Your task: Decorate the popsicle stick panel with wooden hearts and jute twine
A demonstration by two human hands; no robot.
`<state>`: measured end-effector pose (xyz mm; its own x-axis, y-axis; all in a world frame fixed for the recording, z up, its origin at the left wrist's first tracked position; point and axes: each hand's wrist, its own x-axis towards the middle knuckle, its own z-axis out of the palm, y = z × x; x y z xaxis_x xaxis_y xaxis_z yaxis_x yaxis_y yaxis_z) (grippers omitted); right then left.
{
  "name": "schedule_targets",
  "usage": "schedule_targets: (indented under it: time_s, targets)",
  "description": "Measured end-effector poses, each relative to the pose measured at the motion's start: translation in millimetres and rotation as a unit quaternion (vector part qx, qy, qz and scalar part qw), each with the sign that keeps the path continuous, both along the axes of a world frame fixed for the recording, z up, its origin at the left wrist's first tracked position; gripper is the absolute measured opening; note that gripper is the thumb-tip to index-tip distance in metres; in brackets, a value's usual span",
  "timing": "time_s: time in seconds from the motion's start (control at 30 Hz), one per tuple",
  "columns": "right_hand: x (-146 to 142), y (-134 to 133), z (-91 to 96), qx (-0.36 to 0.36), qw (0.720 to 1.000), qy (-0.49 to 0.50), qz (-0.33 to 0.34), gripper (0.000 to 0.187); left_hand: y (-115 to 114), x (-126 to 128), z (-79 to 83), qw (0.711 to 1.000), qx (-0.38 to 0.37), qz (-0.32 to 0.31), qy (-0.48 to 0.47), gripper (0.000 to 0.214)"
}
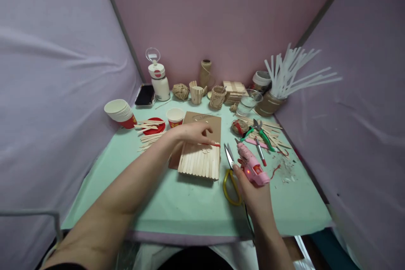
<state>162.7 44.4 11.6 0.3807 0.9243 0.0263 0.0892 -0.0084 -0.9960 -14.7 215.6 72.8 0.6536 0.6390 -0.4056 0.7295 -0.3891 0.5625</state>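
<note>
My left hand [200, 133] reaches over a row of wooden craft sticks [199, 163] lying side by side on a brown cardboard sheet [212, 123]. Its fingers are stretched and apart, with one fingertip at the right end of a thin red cord [216, 145] that runs across the sticks' upper edge. My right hand [253, 185] is closed around a pink hot glue gun [251, 164], whose orange light glows and whose nozzle points up and left. Yellow-handled scissors [232, 190] lie just left of this hand, blades pointing away.
Green-handled pliers [265, 140], a marker [261, 152] and loose sticks lie to the right. Stacked paper cups [118, 112] and a red lid [161, 128] are at left. A white bottle [160, 84], twine ball [180, 91] and glue sticks [287, 74] line the back.
</note>
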Motion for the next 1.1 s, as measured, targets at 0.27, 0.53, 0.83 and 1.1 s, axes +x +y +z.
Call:
schedule_targets:
  time_s: [0.27, 0.53, 0.83, 1.1]
  targets:
    - [20, -25, 3.7, -0.011, 0.999, 0.031, -0.032, 0.060, 33, 11, -4.4, 0.969, -0.226, -0.099, 0.026, 0.080]
    - [33, -33, -3.5, -0.007, 0.998, 0.033, -0.059, 0.061, 39, 17, -14.2, 0.961, -0.257, -0.092, 0.047, 0.091]
    - [37, -39, -1.6, -0.037, 0.996, 0.033, -0.074, 0.064, 36, 20, -12.6, 0.966, -0.234, -0.097, 0.041, 0.088]
    - [42, -40, -0.5, -0.015, 0.995, 0.037, -0.086, 0.063, 37, 19, -16.6, 0.962, -0.251, -0.105, 0.033, 0.091]
